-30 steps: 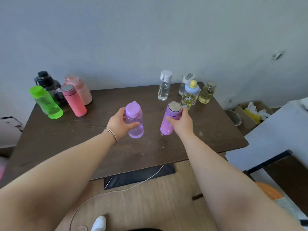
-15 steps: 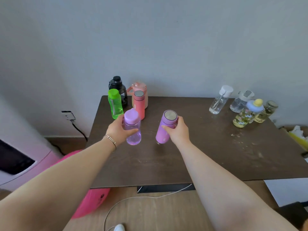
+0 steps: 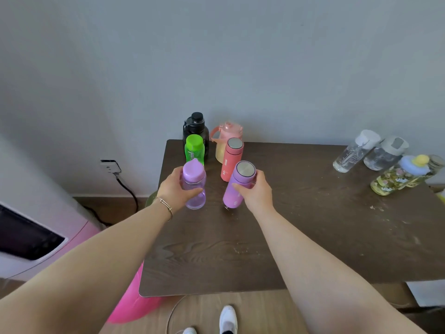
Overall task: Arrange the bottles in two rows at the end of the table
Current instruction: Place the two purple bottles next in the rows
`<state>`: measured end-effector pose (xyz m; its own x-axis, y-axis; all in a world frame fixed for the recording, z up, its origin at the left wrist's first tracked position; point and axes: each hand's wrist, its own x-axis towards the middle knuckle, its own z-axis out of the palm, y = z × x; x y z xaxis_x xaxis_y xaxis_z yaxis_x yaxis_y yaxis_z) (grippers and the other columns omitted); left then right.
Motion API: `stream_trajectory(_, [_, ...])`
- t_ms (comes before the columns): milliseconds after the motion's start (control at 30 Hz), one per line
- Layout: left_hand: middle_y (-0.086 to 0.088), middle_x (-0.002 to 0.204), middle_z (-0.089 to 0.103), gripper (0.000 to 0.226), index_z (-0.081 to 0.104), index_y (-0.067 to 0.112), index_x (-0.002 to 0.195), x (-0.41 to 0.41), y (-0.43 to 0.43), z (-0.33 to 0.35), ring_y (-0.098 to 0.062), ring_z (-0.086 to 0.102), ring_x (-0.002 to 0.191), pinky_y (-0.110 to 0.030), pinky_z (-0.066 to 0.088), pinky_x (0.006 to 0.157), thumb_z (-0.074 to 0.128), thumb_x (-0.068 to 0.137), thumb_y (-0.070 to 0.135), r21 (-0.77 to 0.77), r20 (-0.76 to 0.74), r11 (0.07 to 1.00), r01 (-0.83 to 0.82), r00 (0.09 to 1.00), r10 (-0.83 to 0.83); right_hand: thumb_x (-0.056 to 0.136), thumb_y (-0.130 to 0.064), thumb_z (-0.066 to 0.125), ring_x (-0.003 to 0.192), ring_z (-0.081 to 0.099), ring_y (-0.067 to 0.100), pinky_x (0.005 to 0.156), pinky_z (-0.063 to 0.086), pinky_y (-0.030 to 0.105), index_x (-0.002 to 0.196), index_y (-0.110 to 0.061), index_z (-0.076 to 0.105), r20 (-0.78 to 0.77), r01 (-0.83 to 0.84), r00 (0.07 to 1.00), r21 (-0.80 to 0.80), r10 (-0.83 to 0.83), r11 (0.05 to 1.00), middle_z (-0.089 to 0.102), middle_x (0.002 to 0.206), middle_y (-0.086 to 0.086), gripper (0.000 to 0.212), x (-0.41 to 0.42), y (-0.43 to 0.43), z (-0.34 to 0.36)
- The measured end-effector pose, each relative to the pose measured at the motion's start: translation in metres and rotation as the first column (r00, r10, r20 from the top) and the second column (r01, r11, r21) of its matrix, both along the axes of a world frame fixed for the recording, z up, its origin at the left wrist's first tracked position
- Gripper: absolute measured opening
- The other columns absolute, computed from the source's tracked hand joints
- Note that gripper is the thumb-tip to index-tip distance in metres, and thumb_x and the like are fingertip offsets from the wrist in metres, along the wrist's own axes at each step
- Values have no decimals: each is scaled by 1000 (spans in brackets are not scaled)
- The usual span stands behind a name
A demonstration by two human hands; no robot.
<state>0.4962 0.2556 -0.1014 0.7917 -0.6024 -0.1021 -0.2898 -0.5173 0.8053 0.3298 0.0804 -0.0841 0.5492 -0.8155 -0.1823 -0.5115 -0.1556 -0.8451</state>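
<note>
My left hand [image 3: 174, 190] grips a clear purple bottle [image 3: 194, 186] with a purple cap. My right hand [image 3: 255, 192] holds a purple flask [image 3: 237, 184] with a steel lid, tilted, just right of it. Both are over the left end of the dark wooden table [image 3: 301, 225]. Behind them stand a green bottle [image 3: 194, 149], a black jug [image 3: 195, 127], a salmon flask [image 3: 231, 159] and a pink jug [image 3: 226, 136] in two short rows. At the far right are two clear bottles [image 3: 352, 151] [image 3: 385, 153] and a yellow cartoon bottle [image 3: 399, 175] with a blue cap.
A wall runs behind the table. A wall socket with a black cable [image 3: 113, 167] is left of the table. A white and pink appliance [image 3: 36, 237] and a pink ball [image 3: 130, 304] are on the floor at left. My white shoes [image 3: 227, 319] are below the table's front edge.
Both hands carried the two purple bottles leftward, up to the group of coloured bottles at the left end. My view swung left with them.
</note>
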Motion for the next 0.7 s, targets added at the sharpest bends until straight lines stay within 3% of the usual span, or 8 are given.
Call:
stream_trajectory(133, [8, 116, 63, 77, 46, 27, 131, 10, -12, -13, -14, 58, 98, -25, 43, 82, 85, 66, 38, 0, -4, 1000, -28, 1000, 28, 86, -22, 87, 130, 63, 28, 110, 54, 45, 144, -17, 48, -43, -53, 998, -3, 53, 999, 65, 143, 6, 70, 22, -6, -14])
stream_trajectory(600, [4, 123, 63, 80, 44, 28, 133, 28, -31, -35, -15, 57, 100, -28, 45, 84, 84, 65, 45, 59, 11, 997, -47, 999, 47, 86, -21, 88, 128, 63, 26, 101, 50, 33, 144, -16, 48, -57, -141, 988, 11, 142, 990, 66, 142, 5, 70, 37, -23, -25])
stream_trajectory(700, [2, 125, 62, 81, 43, 27, 134, 34, -34, -36, -14, 55, 98, -27, 44, 84, 84, 66, 45, 79, 20, 996, -46, 999, 45, 86, -22, 88, 130, 63, 27, 106, 52, 38, 145, -15, 48, -67, -162, 985, -11, 161, 987, 65, 144, 5, 72, 38, -22, -26])
